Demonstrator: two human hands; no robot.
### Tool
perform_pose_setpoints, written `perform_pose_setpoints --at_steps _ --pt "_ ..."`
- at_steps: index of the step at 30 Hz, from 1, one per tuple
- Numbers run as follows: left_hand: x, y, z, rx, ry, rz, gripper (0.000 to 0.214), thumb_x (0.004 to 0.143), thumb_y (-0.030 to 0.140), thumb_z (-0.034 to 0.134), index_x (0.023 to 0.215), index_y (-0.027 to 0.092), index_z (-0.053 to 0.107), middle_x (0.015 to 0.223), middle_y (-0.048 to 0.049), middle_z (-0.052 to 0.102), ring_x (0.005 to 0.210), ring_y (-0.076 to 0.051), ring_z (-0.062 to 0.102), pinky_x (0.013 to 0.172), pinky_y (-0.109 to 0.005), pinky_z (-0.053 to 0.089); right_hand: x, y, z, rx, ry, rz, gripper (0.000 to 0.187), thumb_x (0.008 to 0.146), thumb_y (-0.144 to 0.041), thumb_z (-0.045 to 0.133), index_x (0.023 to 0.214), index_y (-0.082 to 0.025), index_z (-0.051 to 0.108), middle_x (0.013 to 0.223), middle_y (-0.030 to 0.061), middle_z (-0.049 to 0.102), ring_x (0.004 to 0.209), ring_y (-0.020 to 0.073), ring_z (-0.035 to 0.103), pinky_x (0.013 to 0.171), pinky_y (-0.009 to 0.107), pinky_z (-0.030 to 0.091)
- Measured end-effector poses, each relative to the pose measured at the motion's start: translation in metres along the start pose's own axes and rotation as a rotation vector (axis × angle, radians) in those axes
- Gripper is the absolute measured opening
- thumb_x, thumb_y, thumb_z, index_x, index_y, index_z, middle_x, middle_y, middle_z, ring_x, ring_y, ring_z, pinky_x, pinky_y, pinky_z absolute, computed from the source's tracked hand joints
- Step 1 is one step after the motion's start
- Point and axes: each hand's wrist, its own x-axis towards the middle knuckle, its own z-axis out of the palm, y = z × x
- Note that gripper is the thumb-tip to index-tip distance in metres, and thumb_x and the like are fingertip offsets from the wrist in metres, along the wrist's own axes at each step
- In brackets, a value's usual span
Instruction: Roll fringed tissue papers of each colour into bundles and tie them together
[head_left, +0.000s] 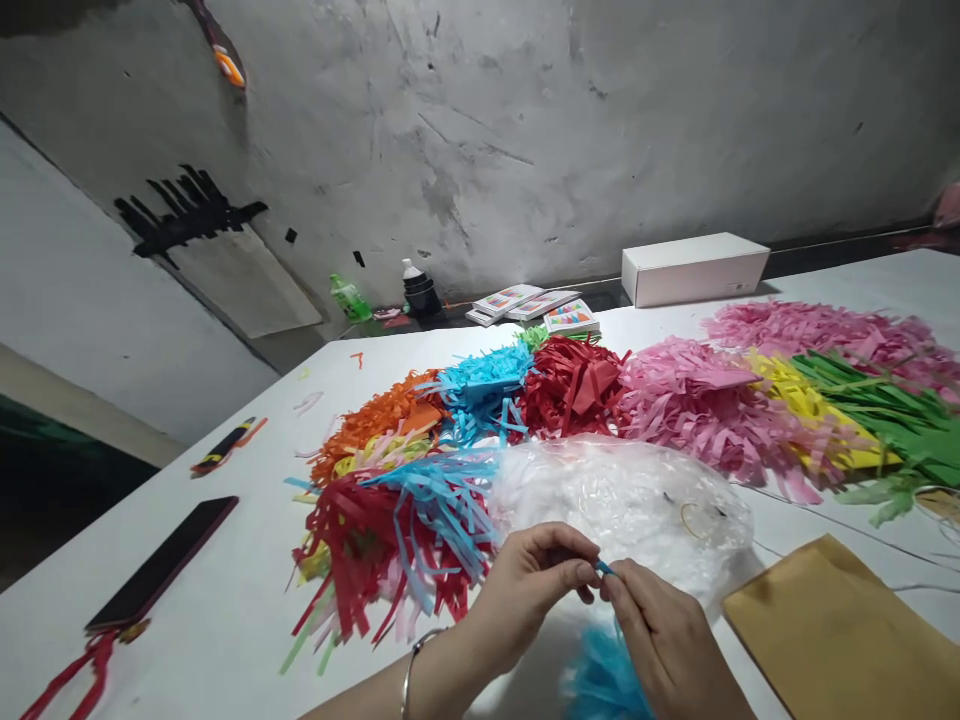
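Note:
My left hand, with a silver bangle at the wrist, pinches one end of a narrow twist of blue tissue paper. Close against it, my right hand grips the same twist between thumb and fingers. Below the right hand hangs a blue tissue tassel, partly hidden by that hand and blurred. Just beyond both hands lies a clear plastic bag of white material. A pile of red and blue fringed tissue tassels rests left of the bag.
Orange, red and pink tassels line the white table's middle. A phone and a cutter lie left. A brown envelope is at right. By the wall stand a white box and flat packs.

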Motion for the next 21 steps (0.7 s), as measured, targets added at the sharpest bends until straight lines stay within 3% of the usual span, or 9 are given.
perform_pose_setpoints --at_steps 8,14,18,21 --pt "-0.016 -0.014 0.0 0.231 0.068 0.156 0.019 0.079 0.029 0.078 0.086 0.014 0.068 0.073 -0.0006 0.064 0.067 -0.012 0.06 0.066 -0.023 0.05 -0.005 0.006 -0.002 -0.077 -0.167 0.0 0.037 0.105 -0.035 0.031 0.076 -0.022 0.051 0.066 -0.0023 0.057 0.058 0.0121 0.055 0.055 0.024 0.036" --pt "-0.019 -0.005 -0.008 0.563 -0.099 0.265 0.008 0.084 0.017 0.066 0.091 0.014 0.07 0.082 -0.005 0.066 0.073 -0.014 0.064 0.069 -0.024 0.051 -0.004 0.007 -0.003 -0.031 -0.219 -0.023 0.034 0.104 -0.031 0.031 0.079 -0.022 0.053 0.071 -0.0006 0.061 0.062 0.0128 0.058 0.057 0.025 0.039" --pt "-0.021 0.003 -0.005 0.581 -0.048 0.259 0.008 0.083 0.019 0.068 0.089 0.015 0.071 0.081 -0.0053 0.068 0.074 -0.015 0.064 0.069 -0.025 0.051 -0.002 0.001 -0.007 0.023 -0.227 0.002 0.028 0.103 -0.03 0.034 0.087 -0.022 0.056 0.08 0.0005 0.065 0.072 0.0137 0.062 0.066 0.024 0.044" --pt "-0.022 0.002 -0.002 0.504 0.012 0.211 0.006 0.078 0.02 0.073 0.082 0.015 0.073 0.078 -0.0044 0.07 0.072 -0.015 0.063 0.068 -0.024 0.05 -0.003 0.0 -0.008 0.01 -0.185 -0.037 0.031 0.103 -0.03 0.034 0.08 -0.022 0.054 0.073 -0.0005 0.061 0.065 0.0131 0.059 0.06 0.024 0.042"
